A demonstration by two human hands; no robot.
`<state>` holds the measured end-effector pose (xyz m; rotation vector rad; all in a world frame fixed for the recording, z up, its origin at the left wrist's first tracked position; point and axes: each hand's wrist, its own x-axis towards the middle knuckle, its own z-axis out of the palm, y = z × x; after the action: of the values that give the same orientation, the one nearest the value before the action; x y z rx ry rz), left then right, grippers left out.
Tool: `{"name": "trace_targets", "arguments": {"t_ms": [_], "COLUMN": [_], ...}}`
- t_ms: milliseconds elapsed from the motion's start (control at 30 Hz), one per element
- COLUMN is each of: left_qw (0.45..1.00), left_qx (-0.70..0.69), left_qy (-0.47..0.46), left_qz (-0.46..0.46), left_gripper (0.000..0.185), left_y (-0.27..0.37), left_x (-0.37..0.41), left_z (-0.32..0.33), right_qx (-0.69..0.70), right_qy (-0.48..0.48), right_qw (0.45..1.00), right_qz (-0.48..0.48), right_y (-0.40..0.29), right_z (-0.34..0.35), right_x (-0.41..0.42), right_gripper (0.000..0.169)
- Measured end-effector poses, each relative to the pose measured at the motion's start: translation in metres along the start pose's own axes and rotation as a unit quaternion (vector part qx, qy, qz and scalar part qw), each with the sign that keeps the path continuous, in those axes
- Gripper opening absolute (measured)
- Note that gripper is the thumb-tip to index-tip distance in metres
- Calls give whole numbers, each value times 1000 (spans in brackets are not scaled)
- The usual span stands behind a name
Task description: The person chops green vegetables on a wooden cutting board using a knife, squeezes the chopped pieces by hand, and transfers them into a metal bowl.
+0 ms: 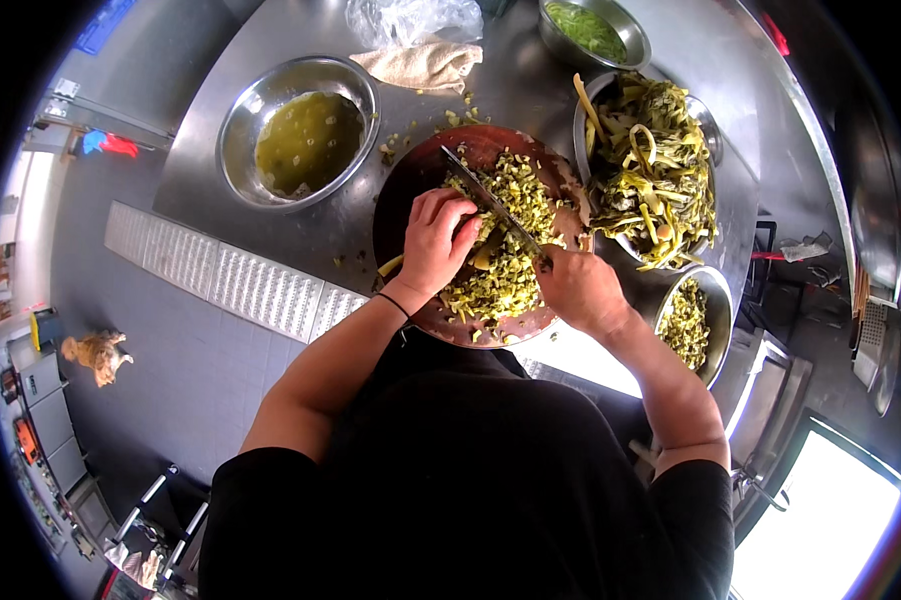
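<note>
My right hand [581,289] grips the handle of a kitchen knife [495,204], its blade slanting up and left across a round chopping board [413,176]. Chopped greens [506,277], apparently pickled, lie heaped on the board on both sides of the blade. Bent fingers of my left hand [439,240] press on greens just left of the blade; what lies under them is mostly hidden. To the board's right, a metal bowl [581,142] is piled with long, uncut leafy greens [653,176]. Nearer me, another metal bowl [720,300] holds chopped greens [685,326].
A steel basin [229,142] of yellow-green liquid stands left on the steel table [195,172]. Behind the board lie a beige cloth [424,66] and clear plastic bag [420,19]. A bowl with green contents [587,31] is at back right. Scraps dot the table.
</note>
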<state>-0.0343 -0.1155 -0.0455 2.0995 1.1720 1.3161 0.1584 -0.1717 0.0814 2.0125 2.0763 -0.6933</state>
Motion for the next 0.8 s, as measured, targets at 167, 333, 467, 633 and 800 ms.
{"name": "trace_targets", "arguments": {"t_ms": [167, 333, 467, 633, 800], "left_qw": [999, 999, 1000, 999, 999], "left_qx": [27, 34, 19, 29, 20], "left_qy": [6, -7, -4, 15, 8], "left_qz": [15, 4, 14, 17, 25], "left_gripper": [25, 26, 27, 26, 25], "left_y": [-3, -3, -5, -10, -2], "left_x": [-3, 3, 0, -4, -4], "left_z": [2, 6, 6, 4, 7], "right_qx": [5, 34, 3, -43, -52], "right_qy": [-64, -136, -57, -175, -183], "right_qw": [997, 990, 998, 983, 982], "right_qz": [-35, 24, -37, -29, 9], "right_y": [3, -9, -11, -6, 7], "right_z": [-28, -5, 13, -52, 22], "right_x": [-6, 49, 58, 20, 42], "right_gripper": [27, 28, 31, 32, 32]}}
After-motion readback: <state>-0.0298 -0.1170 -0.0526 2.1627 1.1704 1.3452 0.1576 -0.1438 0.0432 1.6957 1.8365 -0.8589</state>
